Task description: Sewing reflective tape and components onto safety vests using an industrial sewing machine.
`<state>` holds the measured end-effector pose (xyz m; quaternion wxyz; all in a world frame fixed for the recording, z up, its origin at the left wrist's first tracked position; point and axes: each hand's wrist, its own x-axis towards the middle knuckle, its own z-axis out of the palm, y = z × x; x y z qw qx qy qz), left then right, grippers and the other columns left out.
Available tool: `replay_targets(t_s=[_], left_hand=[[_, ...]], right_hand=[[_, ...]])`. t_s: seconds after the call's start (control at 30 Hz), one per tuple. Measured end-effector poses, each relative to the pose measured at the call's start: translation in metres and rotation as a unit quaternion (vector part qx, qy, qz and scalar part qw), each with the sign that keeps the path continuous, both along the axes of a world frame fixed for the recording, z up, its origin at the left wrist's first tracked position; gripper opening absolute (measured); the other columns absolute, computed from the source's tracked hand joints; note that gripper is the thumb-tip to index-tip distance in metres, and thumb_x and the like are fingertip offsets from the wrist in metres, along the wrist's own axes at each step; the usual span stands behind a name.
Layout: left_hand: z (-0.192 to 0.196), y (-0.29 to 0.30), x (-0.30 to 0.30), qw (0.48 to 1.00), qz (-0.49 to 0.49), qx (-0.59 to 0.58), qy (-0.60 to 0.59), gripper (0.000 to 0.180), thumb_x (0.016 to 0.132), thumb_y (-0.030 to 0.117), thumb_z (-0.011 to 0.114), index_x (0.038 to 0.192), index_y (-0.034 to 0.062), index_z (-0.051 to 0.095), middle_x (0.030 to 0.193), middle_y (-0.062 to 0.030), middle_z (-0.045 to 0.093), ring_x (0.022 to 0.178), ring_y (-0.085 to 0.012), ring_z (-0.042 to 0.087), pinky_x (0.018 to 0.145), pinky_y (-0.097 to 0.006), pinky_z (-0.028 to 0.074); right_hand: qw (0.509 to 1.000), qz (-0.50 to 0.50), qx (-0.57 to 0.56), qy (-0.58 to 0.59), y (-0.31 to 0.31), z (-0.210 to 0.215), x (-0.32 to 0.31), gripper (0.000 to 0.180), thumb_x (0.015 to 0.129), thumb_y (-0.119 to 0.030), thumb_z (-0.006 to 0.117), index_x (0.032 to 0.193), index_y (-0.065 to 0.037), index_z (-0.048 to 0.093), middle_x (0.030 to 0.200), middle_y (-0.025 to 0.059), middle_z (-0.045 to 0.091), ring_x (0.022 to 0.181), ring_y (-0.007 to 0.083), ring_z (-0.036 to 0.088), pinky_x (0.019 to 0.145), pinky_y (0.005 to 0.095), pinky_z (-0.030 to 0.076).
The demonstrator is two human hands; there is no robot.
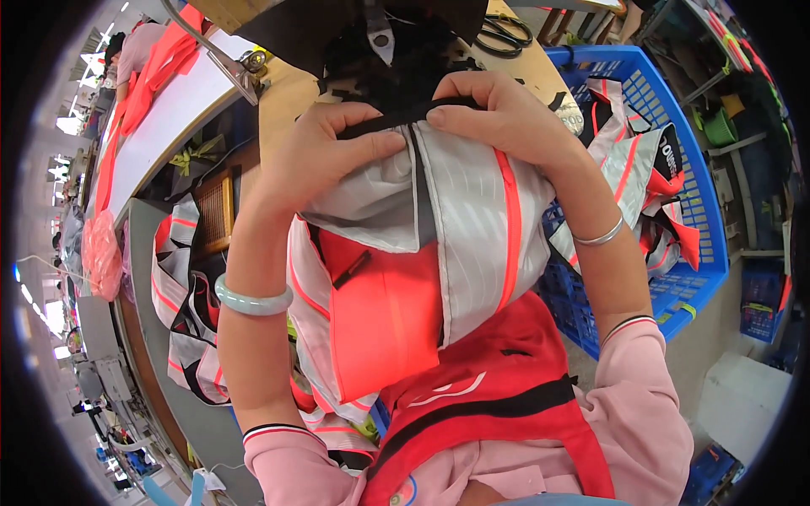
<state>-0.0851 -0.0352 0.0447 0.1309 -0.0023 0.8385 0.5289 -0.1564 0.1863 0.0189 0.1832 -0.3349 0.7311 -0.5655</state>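
Observation:
Both my hands grip a sewn fabric piece by its black-bound top edge. It has silvery grey panels, a coral stripe and a bright coral panel that hangs toward my lap. My left hand pinches the edge with the thumb on the near side. A short way to its right, my right hand pinches the same edge, thumb likewise in front. Between the two thumbs a dark seam runs down the grey cloth. The fingertips behind the edge are partly hidden. Just beyond the hands is a machine's metal part.
A blue plastic basket on the right holds similar grey and coral pieces. Black-handled scissors lie on the wooden tabletop. More sewn pieces hang at left. Another person is at a white table, far left.

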Motion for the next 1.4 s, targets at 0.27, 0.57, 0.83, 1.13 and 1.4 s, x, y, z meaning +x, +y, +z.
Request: replay_targets(t_s=[0.27, 0.57, 0.83, 1.13, 1.4], left_hand=[[-0.002, -0.01, -0.03, 0.999, -0.016, -0.029, -0.003, 0.03, 0.083, 0.023, 0.072, 0.1, -0.0021, 0.067, 0.085, 0.0011, 0.065, 0.076, -0.0049, 0.056, 0.071, -0.02, 0.047], [-0.008, -0.021, -0.047, 1.0, 0.003, -0.013, -0.024, 0.039, 0.085, 0.021, 0.071, 0.114, -0.0033, 0.064, 0.092, -0.0009, 0.067, 0.078, -0.0057, 0.059, 0.074, -0.02, 0.049], [-0.002, -0.022, -0.053, 0.998, 0.005, 0.046, -0.035, 0.033, 0.083, 0.021, 0.071, 0.105, -0.0036, 0.066, 0.089, -0.0039, 0.068, 0.077, -0.0082, 0.062, 0.071, -0.021, 0.05], [0.005, -0.022, -0.05, 0.999, 0.027, 0.034, -0.026, 0.036, 0.082, 0.022, 0.071, 0.105, -0.0059, 0.066, 0.089, -0.0055, 0.067, 0.075, -0.0086, 0.062, 0.069, -0.021, 0.05], [-0.004, -0.026, -0.055, 0.994, 0.028, 0.098, -0.028, 0.032, 0.082, 0.02, 0.072, 0.103, -0.0032, 0.067, 0.087, -0.0043, 0.068, 0.074, -0.0077, 0.062, 0.069, -0.02, 0.05]], right_hand=[[0.997, 0.001, 0.058, 0.052, -0.004, -0.001, -0.032, 0.027, 0.085, -0.025, 0.065, 0.094, 0.0, 0.063, 0.077, -0.0023, 0.059, 0.072, 0.0033, 0.053, 0.064, 0.0201, 0.042], [0.999, -0.002, 0.037, -0.033, -0.013, -0.004, -0.044, 0.03, 0.084, -0.029, 0.066, 0.096, -0.001, 0.065, 0.082, -0.0011, 0.063, 0.075, 0.0039, 0.056, 0.067, 0.0186, 0.044], [0.997, -0.029, -0.007, -0.074, -0.016, -0.006, -0.048, 0.03, 0.08, -0.028, 0.068, 0.093, -0.002, 0.07, 0.082, 0.0008, 0.066, 0.074, 0.0076, 0.059, 0.07, 0.0207, 0.047], [0.998, -0.044, -0.031, -0.037, -0.019, 0.0, -0.043, 0.027, 0.079, -0.028, 0.069, 0.089, -0.003, 0.07, 0.079, 0.0004, 0.065, 0.073, 0.0073, 0.057, 0.069, 0.0219, 0.045], [0.996, -0.042, -0.047, -0.063, -0.022, -0.002, -0.048, 0.027, 0.079, -0.029, 0.068, 0.088, -0.004, 0.071, 0.079, 0.0011, 0.066, 0.074, 0.0079, 0.059, 0.071, 0.0225, 0.046]])
